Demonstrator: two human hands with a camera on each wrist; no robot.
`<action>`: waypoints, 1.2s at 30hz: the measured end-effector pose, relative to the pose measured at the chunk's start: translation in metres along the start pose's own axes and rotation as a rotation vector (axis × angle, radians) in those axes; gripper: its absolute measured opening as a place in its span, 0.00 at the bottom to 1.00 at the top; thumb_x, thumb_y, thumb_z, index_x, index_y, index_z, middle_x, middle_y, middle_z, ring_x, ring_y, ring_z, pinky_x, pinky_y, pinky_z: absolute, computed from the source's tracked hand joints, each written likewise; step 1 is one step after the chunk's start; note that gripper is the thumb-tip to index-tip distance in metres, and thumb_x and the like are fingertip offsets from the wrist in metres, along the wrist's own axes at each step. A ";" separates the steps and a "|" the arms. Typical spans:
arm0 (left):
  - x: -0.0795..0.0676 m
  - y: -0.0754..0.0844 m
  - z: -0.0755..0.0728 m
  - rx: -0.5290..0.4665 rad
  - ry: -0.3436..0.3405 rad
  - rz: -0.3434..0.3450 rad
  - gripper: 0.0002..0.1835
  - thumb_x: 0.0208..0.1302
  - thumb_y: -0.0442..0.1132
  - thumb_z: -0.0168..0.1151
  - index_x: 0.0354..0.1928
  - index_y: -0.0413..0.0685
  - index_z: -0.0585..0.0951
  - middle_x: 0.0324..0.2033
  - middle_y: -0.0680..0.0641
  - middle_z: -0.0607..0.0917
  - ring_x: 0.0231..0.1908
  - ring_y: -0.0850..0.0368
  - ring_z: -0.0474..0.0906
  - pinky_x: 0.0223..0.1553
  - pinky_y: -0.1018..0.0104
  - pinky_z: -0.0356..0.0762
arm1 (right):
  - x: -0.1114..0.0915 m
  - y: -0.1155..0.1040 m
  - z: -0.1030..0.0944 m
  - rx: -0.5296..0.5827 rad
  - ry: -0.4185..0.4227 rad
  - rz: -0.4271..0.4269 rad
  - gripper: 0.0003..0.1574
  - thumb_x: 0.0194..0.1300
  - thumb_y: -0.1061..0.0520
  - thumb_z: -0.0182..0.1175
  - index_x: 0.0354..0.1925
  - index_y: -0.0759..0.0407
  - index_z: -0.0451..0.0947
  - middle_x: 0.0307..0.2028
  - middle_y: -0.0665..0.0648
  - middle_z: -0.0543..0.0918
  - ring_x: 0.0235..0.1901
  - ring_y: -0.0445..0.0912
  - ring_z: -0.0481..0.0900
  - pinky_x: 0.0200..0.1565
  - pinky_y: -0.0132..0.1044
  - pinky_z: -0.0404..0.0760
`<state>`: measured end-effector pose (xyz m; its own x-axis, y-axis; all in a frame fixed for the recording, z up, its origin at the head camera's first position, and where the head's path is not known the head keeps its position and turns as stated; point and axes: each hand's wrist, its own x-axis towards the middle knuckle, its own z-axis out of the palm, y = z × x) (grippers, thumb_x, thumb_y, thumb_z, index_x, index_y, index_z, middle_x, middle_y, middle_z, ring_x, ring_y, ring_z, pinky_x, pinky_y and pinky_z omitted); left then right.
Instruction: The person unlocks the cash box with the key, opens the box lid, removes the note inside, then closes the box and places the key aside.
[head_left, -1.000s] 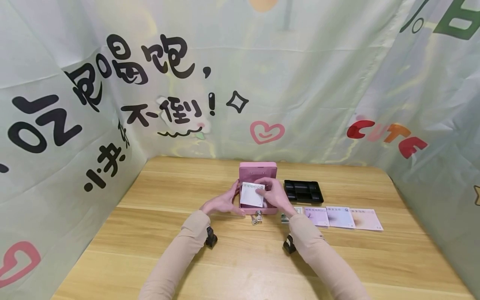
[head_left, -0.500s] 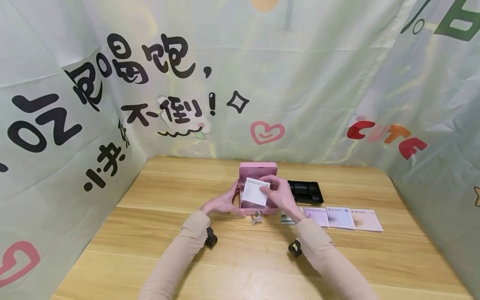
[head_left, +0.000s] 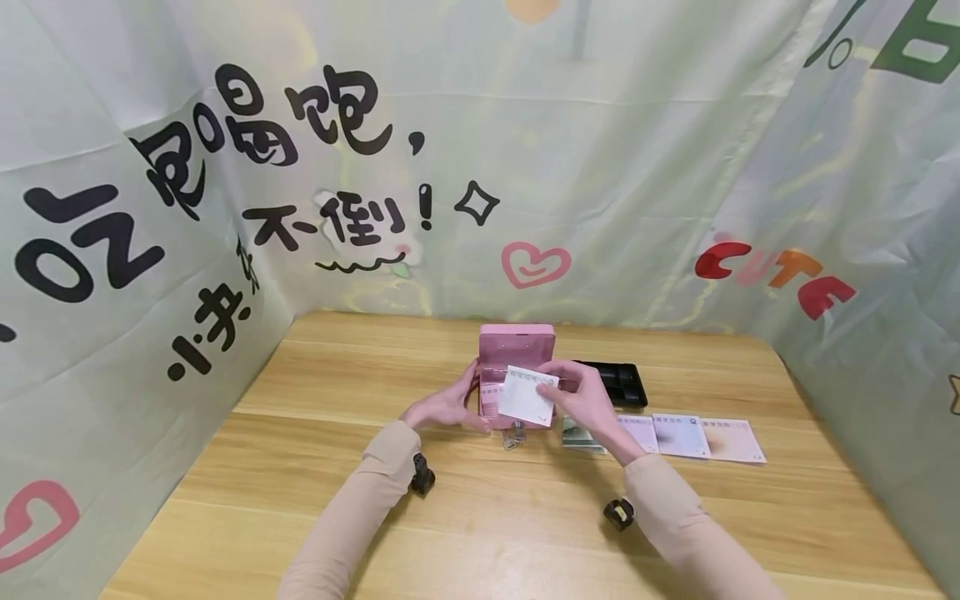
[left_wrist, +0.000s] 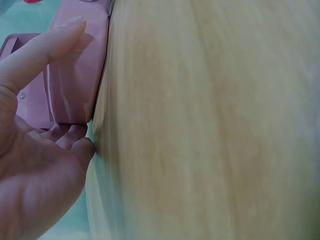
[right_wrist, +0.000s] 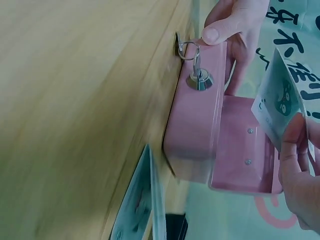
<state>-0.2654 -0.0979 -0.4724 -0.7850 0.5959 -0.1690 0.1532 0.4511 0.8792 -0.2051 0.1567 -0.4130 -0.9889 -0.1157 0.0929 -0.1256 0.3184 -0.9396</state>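
Note:
A pink metal cash box (head_left: 517,346) stands on the table with its lid raised. My left hand (head_left: 447,406) grips its left end; in the left wrist view the thumb lies along the front of the box (left_wrist: 75,95) and the fingers curl behind the end. Between thumb and fingers my right hand (head_left: 583,398) pinches a whitish banknote (head_left: 527,396) with green print, held over the right part of the box. A pinkish note (head_left: 490,398) shows inside. Keys on a ring (right_wrist: 190,50) hang from the front lock (right_wrist: 200,80).
Right of the box lies a black compartment tray (head_left: 630,385), partly behind the right hand. In front of it run a green pile of notes (head_left: 579,437), then purple notes (head_left: 637,432), blue notes (head_left: 680,435) and pink notes (head_left: 735,439). A printed curtain (head_left: 600,208) encloses the table.
My right hand has lifted the banknote and carried it rightward, uncovering the pinkish note in the box. The left hand has stayed at the box.

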 end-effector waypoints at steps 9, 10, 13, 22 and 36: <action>0.001 0.000 0.000 -0.027 -0.009 0.035 0.72 0.48 0.32 0.77 0.80 0.48 0.28 0.81 0.37 0.43 0.81 0.40 0.40 0.80 0.40 0.41 | -0.018 0.009 -0.025 -0.041 -0.035 -0.001 0.17 0.64 0.64 0.66 0.51 0.68 0.81 0.47 0.70 0.87 0.34 0.36 0.84 0.38 0.29 0.84; 0.001 0.000 0.000 -0.031 -0.012 0.038 0.72 0.48 0.32 0.77 0.80 0.48 0.28 0.81 0.37 0.44 0.81 0.41 0.40 0.80 0.40 0.42 | -0.020 0.010 -0.028 -0.049 -0.045 -0.001 0.17 0.64 0.64 0.66 0.51 0.69 0.80 0.47 0.70 0.87 0.34 0.36 0.84 0.38 0.29 0.85; 0.001 0.000 0.000 -0.025 -0.017 0.040 0.72 0.48 0.32 0.77 0.79 0.47 0.28 0.81 0.37 0.43 0.81 0.41 0.40 0.80 0.40 0.42 | -0.025 0.014 -0.034 -0.054 -0.075 0.007 0.18 0.63 0.65 0.66 0.51 0.70 0.80 0.46 0.70 0.87 0.34 0.37 0.84 0.37 0.29 0.85; 0.003 -0.002 -0.001 -0.015 -0.016 0.067 0.72 0.48 0.32 0.77 0.80 0.46 0.29 0.81 0.37 0.43 0.81 0.41 0.40 0.81 0.41 0.40 | -0.034 0.023 -0.048 -0.065 -0.138 0.039 0.18 0.62 0.65 0.66 0.49 0.71 0.78 0.45 0.69 0.87 0.34 0.39 0.85 0.38 0.32 0.86; 0.002 0.001 -0.001 -0.020 -0.021 0.071 0.72 0.49 0.32 0.77 0.79 0.45 0.28 0.81 0.36 0.43 0.81 0.40 0.40 0.81 0.41 0.40 | -0.045 0.034 -0.060 -0.096 -0.216 0.061 0.18 0.59 0.65 0.67 0.48 0.70 0.78 0.45 0.65 0.85 0.36 0.40 0.82 0.40 0.30 0.84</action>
<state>-0.2672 -0.0974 -0.4712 -0.7598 0.6399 -0.1153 0.1959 0.3944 0.8978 -0.1694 0.2287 -0.4291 -0.9563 -0.2889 -0.0456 -0.0830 0.4178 -0.9047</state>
